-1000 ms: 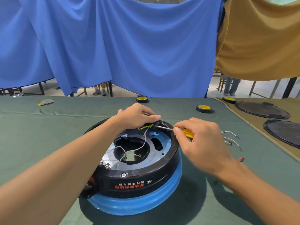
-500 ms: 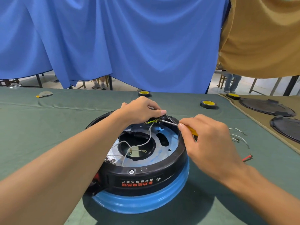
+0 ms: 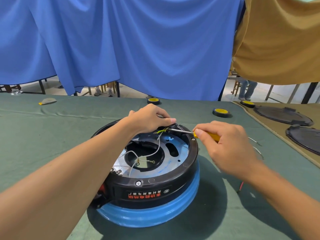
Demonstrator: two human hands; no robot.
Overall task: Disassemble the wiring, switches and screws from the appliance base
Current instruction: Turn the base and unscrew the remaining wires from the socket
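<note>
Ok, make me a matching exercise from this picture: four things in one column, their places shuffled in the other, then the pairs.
1 screwdriver
2 green wire
3 red wire
4 black lids

A on the tan cloth
B in the right hand
C on the green cloth, right of the base
D at the base's far rim

Pairs: 1-B, 2-D, 3-C, 4-A

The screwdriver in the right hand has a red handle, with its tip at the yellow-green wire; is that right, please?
No: the head view shows the screwdriver has a yellow handle, not red; the right hand holds it, tip at the yellow-green wire.
</note>
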